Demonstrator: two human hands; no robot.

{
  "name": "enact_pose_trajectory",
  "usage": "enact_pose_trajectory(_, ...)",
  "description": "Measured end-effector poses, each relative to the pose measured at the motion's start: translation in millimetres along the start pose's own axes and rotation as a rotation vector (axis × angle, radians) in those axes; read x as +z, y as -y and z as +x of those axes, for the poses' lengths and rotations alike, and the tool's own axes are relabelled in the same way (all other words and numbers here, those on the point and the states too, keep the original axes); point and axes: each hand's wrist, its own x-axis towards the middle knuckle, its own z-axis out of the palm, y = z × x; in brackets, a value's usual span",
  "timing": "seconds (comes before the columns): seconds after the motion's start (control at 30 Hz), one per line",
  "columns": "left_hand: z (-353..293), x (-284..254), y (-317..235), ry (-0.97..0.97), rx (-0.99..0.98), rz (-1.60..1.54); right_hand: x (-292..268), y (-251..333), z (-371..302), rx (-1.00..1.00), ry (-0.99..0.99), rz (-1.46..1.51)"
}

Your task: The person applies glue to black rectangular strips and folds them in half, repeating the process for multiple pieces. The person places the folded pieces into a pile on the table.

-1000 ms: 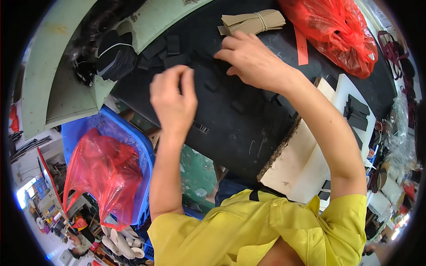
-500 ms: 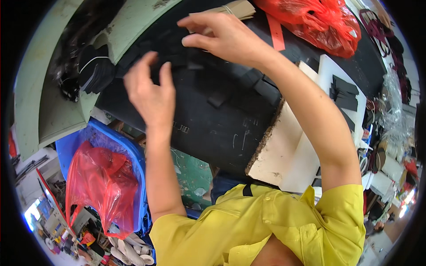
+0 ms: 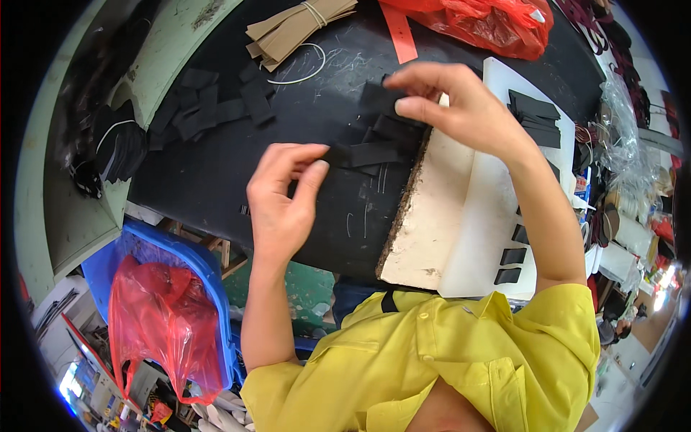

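Your hands are apart: L hand [image 3: 282, 198] sits left of the cream slab [image 3: 425, 230], R hand [image 3: 471, 108] over its far end. L thumb and fingertip are at the tip of a black strip [image 3: 376, 154], just left of the slab; can't tell if it's pinched. R thumb and finger curl by a dark pc [image 3: 379, 99]; can't tell there either. Best to pick up each pc by one end, w/ a light pinch, so its nbrs don't drag. Lift R wrist off the slab's rough edge. More black strips [image 3: 205, 108] lie loose, well left of the slab. Past its far end, to the left: white cord [image 3: 306, 78] and brown bundle [image 3: 296, 32]. Don't snag the cord. White board [image 3: 471, 245] is right beside the slab.
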Motion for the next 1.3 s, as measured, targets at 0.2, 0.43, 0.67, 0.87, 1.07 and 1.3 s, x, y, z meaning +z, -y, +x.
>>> enact_pose_trajectory(0.2,3.9,28.6,-15.3,0.174,0.462,0.606,24.8,-10.4,-24.0,-0.12,0.041,-0.59)
enact_pose_trajectory(0.43,-20.8,27.3,2.9,0.097,0.489,0.42,45.2,-16.7,-23.7,-0.441,-0.007,-0.492)
enact_pose_trajectory(0.67,39.4,-46.6,-11.3,-0.344,0.378,0.43,15.0,-20.4,4.8,-0.205,0.164,-0.313)
enact_pose_trajectory(0.87,81.3,-108.6,58.6,-0.39,0.264,1.057,28.0,-4.7,-10.0,-0.293,0.079,-0.712)
enact_pose_trajectory(1.07,47.9,-55.0,37.5,-0.228,0.273,0.897,52.4,-24.1,11.4,-0.441,-0.078,-0.425)
enact_pose_trajectory(1.3,47.4,-4.7,4.7,-0.13,0.428,0.632,24.4,-9.5,27.5,-0.534,-0.273,-0.434)
